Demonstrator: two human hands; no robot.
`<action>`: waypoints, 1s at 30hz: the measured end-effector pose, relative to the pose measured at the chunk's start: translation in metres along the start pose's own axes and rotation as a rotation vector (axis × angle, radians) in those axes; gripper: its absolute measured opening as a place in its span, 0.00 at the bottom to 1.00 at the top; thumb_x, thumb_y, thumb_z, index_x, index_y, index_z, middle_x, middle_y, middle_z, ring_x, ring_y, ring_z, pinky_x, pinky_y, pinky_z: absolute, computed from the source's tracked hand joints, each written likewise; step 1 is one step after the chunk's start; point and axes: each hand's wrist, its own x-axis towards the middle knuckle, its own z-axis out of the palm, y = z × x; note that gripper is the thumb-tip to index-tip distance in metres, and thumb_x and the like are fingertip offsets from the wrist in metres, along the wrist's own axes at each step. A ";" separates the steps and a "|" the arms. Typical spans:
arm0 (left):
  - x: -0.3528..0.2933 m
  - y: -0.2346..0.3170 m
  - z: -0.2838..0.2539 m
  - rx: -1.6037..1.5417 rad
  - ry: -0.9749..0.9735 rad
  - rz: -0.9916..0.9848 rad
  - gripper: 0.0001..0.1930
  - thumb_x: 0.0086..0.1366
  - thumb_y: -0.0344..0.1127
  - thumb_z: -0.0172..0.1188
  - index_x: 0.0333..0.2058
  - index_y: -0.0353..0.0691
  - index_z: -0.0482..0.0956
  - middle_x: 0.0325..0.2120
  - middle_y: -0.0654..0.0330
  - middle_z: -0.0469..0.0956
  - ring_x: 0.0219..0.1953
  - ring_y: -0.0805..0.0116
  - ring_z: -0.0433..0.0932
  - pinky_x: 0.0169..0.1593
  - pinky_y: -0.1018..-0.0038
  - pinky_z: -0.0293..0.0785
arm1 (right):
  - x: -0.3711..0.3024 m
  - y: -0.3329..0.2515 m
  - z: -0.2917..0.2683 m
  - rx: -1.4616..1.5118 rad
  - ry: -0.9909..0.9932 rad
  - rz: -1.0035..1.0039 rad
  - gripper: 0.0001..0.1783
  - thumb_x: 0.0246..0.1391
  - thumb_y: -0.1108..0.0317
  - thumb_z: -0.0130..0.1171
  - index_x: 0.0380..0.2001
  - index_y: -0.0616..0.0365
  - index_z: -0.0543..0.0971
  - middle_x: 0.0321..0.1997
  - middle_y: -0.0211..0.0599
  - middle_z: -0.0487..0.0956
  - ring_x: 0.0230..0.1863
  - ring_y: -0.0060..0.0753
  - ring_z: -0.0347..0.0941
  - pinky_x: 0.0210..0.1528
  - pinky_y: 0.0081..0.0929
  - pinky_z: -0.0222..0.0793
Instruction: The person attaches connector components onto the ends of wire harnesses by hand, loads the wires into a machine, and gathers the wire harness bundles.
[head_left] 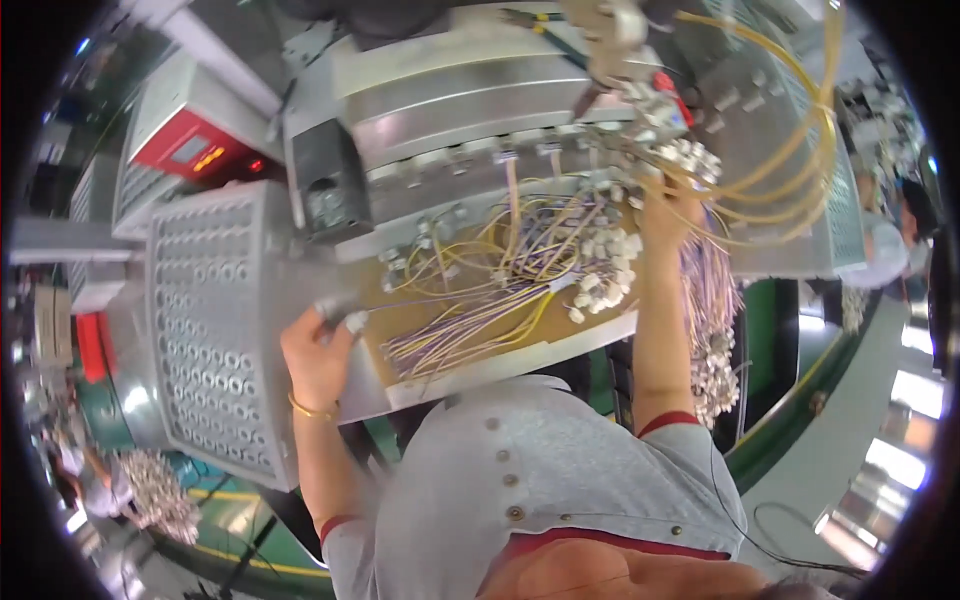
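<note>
My left hand (318, 352), with pale covers on its fingertips, is at the left edge of the work board (390, 335). Its thumb and forefinger close on the end of a thin purple wire (430, 300), which runs right into a bundle of purple, yellow and pale wires (470, 325). My right hand (668, 212) reaches far right, up to a cluster of white connectors (688, 160) under the machine head (615, 50). Its fingers are bent and partly covered there, so what they grip is hidden. A pile of white connectors (605, 265) lies left of my right forearm.
A perforated grey metal box (275, 330) stands beside my left hand. Behind are a black block (332, 185) and a red-fronted control unit (205, 145). Yellow tubes (815, 150) loop at the right. Wires with white connectors (712, 330) hang past the board's right side.
</note>
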 end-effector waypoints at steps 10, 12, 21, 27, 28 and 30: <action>0.013 0.011 -0.027 -0.179 -0.164 -0.191 0.09 0.50 0.27 0.54 0.32 0.33 0.75 0.22 0.67 0.73 0.24 0.80 0.69 0.26 0.82 0.65 | -0.107 -0.125 0.081 0.468 -0.580 -0.681 0.09 0.32 0.78 0.60 0.20 0.61 0.70 0.15 0.36 0.64 0.16 0.36 0.62 0.18 0.29 0.59; 0.031 0.011 -0.052 0.437 0.138 0.026 0.12 0.50 0.32 0.56 0.34 0.35 0.75 0.23 0.59 0.75 0.25 0.66 0.72 0.31 0.75 0.68 | -0.103 -0.119 0.082 0.452 -0.628 -0.610 0.08 0.32 0.79 0.59 0.20 0.61 0.70 0.15 0.36 0.64 0.15 0.36 0.62 0.17 0.28 0.57; 0.076 -0.086 -0.146 0.971 0.645 0.109 0.17 0.52 0.39 0.55 0.37 0.34 0.74 0.33 0.52 0.74 0.34 0.55 0.73 0.39 0.66 0.69 | -0.106 -0.118 0.085 0.481 -0.773 -0.430 0.03 0.41 0.78 0.53 0.24 0.63 0.71 0.15 0.37 0.65 0.15 0.36 0.62 0.18 0.25 0.56; 0.014 -0.005 -0.078 -0.632 0.208 -0.054 0.18 0.53 0.28 0.52 0.45 0.34 0.67 0.38 0.55 0.72 0.30 0.69 0.74 0.31 0.77 0.72 | -0.100 -0.126 0.084 0.630 -0.956 -0.015 0.02 0.44 0.76 0.53 0.23 0.63 0.70 0.16 0.23 0.66 0.19 0.09 0.58 0.19 0.13 0.55; 0.003 -0.003 -0.063 -0.835 0.028 -0.112 0.18 0.54 0.27 0.52 0.46 0.35 0.66 0.41 0.52 0.71 0.31 0.65 0.75 0.30 0.75 0.73 | -0.101 -0.128 0.084 0.628 -0.955 0.015 0.03 0.44 0.76 0.53 0.23 0.63 0.70 0.17 0.23 0.66 0.19 0.09 0.57 0.19 0.13 0.55; -0.017 0.007 -0.024 -0.785 -0.067 -0.133 0.17 0.55 0.27 0.52 0.45 0.35 0.67 0.40 0.52 0.72 0.31 0.66 0.75 0.29 0.77 0.72 | -0.104 -0.127 0.087 0.582 -0.960 0.027 0.03 0.42 0.76 0.55 0.23 0.63 0.71 0.17 0.21 0.67 0.20 0.08 0.56 0.19 0.12 0.55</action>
